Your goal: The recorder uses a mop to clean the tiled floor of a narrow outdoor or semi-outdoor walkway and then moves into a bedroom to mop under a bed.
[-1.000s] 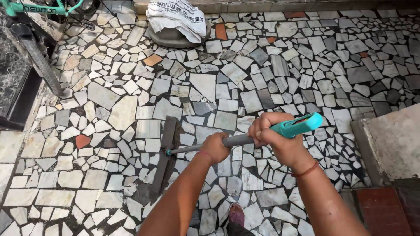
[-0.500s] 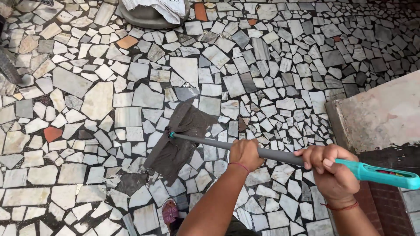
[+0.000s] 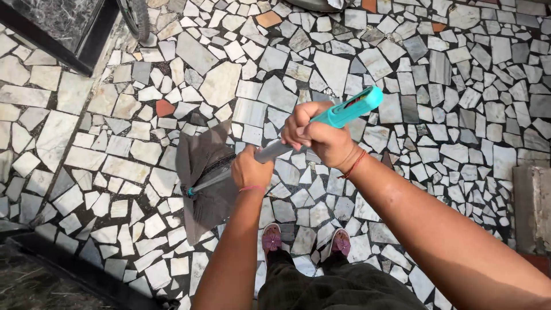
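Mop pulled closer to feet now; left hand (image 3: 251, 169) gripping grey metal mop pole (image 3: 270, 152), right hand (image 3: 317, 135) clenching teal plastic handle (image 3: 347, 108); stiff light pole, limp wet grey mop cloth (image 3: 202, 178) dragging over broken-tile mosaic floor (image 3: 459, 103).

A white sack's edge (image 3: 338, 3) peeks at the top

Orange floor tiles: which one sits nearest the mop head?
The reddish-orange tile just up-left of the grey mop head. The paler orange tile lies far off near the top edge.
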